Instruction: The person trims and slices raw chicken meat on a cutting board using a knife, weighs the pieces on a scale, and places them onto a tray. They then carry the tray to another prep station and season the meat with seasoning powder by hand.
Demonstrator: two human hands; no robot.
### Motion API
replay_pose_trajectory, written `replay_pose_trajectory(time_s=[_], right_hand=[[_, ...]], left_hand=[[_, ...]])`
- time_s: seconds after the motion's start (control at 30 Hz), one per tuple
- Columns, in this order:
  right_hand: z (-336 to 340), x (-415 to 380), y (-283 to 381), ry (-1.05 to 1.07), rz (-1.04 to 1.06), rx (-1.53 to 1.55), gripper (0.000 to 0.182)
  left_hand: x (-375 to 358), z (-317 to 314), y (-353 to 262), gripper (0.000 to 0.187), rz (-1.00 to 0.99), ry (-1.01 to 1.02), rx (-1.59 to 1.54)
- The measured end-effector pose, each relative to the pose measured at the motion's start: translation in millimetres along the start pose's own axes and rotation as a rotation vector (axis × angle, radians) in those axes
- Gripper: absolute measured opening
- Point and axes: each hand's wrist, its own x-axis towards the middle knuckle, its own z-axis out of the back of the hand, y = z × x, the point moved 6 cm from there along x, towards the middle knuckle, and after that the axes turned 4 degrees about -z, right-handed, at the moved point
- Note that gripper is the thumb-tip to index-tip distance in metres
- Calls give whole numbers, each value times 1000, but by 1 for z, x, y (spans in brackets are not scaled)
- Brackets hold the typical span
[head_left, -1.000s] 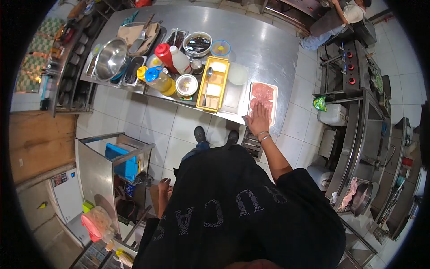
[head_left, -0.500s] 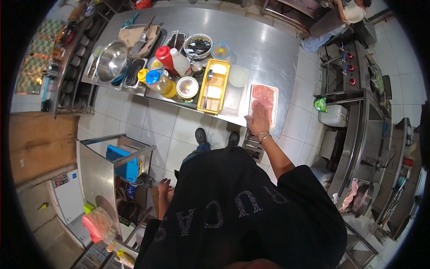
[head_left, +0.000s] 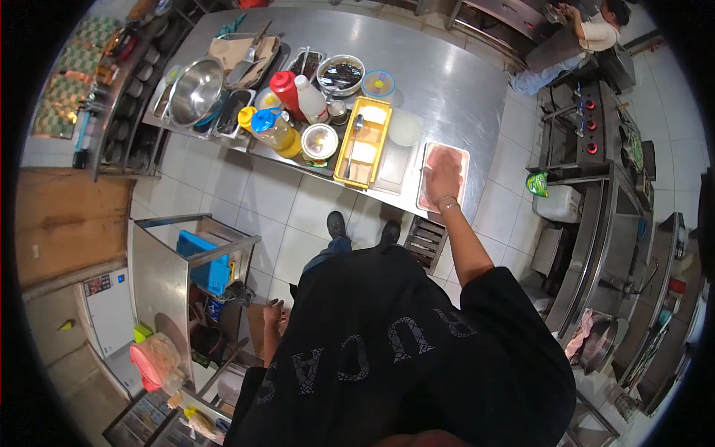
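My right hand (head_left: 445,177) lies palm down, fingers stretched out, on a flat slab of pinkish raw meat (head_left: 436,195). The meat sits in a shallow white tray (head_left: 464,165) at the near right corner of the steel table; my hand covers much of it. Down by my side hangs my left hand (head_left: 275,311), away from the table, fingers loosely bent and a little apart, with nothing visible in it. Left of the tray are a clear lidded container (head_left: 392,171) and a yellow divided bin (head_left: 340,164) with a spoon (head_left: 354,141) in it.
Bottles, including a red squeeze bottle (head_left: 284,91), and a large metal bowl (head_left: 196,91) crowd the left of the steel table (head_left: 439,67). A stove (head_left: 590,123) stands at right, with another person (head_left: 573,37) beyond. A metal rack (head_left: 167,283) stands behind left.
My right hand has moved up along the meat, away from me, and now covers its middle. The view has shifted slightly. My left hand stays low at my side.
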Motion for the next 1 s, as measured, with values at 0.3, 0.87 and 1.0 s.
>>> replay_pose_trajectory(time_s=[0.3, 0.87, 1.0], right_hand=[[-2, 15, -11, -90, -190, -78, 71], [2, 4, -6, 43, -39, -106, 79], [7, 19, 11, -77, -23, -9, 76]], left_hand=[[-29, -20, 12, 50, 124, 57, -70], [33, -34, 80, 55, -39, 46, -169], [-14, -18, 29, 57, 103, -14, -39]])
